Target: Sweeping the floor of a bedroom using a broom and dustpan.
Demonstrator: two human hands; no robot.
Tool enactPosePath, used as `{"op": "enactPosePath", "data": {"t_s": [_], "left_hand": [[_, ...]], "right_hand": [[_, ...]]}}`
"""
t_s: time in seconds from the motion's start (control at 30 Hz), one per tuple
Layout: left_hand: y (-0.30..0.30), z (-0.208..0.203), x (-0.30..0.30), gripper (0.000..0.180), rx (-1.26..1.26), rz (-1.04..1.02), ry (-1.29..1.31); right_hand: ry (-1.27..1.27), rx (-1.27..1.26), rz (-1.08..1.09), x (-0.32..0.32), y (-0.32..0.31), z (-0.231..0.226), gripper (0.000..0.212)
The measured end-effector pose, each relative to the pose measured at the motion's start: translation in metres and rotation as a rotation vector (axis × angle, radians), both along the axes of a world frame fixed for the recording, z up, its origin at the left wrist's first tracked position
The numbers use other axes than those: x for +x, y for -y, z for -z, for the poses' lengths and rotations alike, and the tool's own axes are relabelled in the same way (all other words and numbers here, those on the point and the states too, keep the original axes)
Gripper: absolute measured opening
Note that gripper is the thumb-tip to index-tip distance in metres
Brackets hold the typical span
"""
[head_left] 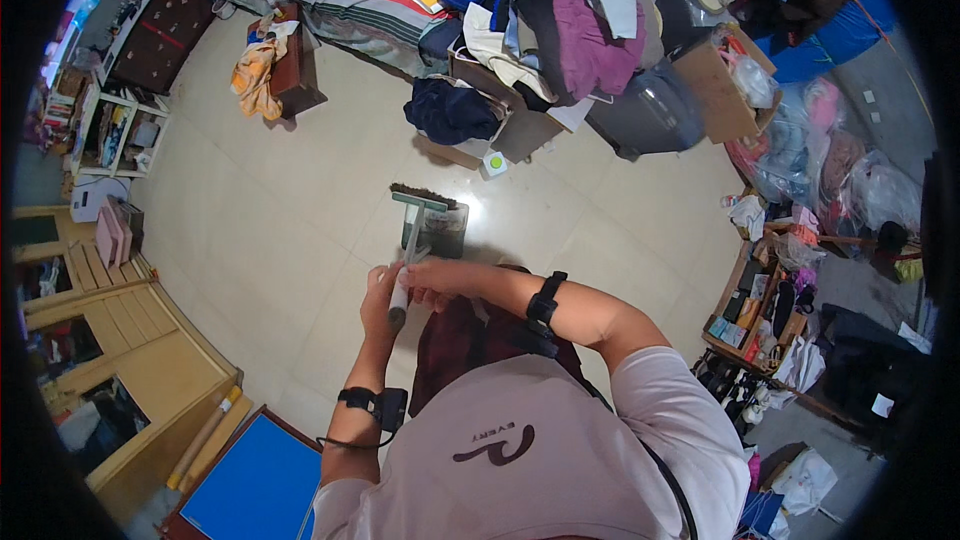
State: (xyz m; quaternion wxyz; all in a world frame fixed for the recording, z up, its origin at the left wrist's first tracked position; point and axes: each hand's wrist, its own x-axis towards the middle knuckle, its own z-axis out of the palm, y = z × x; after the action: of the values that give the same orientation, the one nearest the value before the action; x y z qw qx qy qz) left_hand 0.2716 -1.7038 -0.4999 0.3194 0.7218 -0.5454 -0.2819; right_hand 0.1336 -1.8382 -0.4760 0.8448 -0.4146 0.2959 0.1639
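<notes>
In front of me, a broom (pixel 421 201) stands with its dark bristles pointing away and its pale handle running back toward my body. My left hand (pixel 379 292) is closed at the left side of the handle, near its grey end. From the right, my right hand (pixel 436 278) is closed at the same handle, with its fingers curled beneath. A grey-green dustpan (pixel 447 238) rests on the tiled floor (pixel 300 180), partly under the broom head. Whether a separate dustpan handle runs between my hands is hard to make out.
Beyond the broom stand a cardboard box (pixel 450 152) with dark cloth and a grey suitcase (pixel 650 112). A small brown cabinet (pixel 296 80) bears orange cloth. Wooden cupboards (pixel 170 340) line the left; a wooden shelf unit (pixel 735 295) with small items stands right. A blue board (pixel 250 485) lies lower left.
</notes>
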Motion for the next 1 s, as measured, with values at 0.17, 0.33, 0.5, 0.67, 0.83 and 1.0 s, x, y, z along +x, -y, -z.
{"op": "enactPosePath", "data": {"t_s": [0.17, 0.33, 0.5, 0.67, 0.83, 1.0], "left_hand": [[0.016, -0.029, -0.017, 0.038, 0.223, -0.187, 0.037], [0.012, -0.021, -0.036, 0.034, 0.309, -0.271, -0.002], [-0.004, 0.003, -0.04, 0.038, 0.349, -0.143, 0.406], [0.004, -0.004, -0.037, 0.035, 0.314, -0.064, 0.353], [-0.017, -0.001, -0.036, 0.03, 0.403, -0.065, 0.21], [-0.021, 0.0, -0.017, 0.034, 0.366, -0.081, 0.26]], "right_hand": [[-0.052, -0.199, -0.03, -0.032, 0.037, 0.06, 0.04], [-0.283, -0.489, 0.201, -0.083, 0.113, 0.176, 0.032], [-0.589, -0.36, 0.348, -0.115, 0.185, 0.263, 0.033], [-0.681, -0.55, 0.298, -0.132, 0.231, 0.311, 0.036], [-0.767, -0.9, 0.041, -0.12, 0.239, 0.359, 0.048], [-0.74, -1.164, -0.29, -0.136, 0.242, 0.472, 0.048]]}}
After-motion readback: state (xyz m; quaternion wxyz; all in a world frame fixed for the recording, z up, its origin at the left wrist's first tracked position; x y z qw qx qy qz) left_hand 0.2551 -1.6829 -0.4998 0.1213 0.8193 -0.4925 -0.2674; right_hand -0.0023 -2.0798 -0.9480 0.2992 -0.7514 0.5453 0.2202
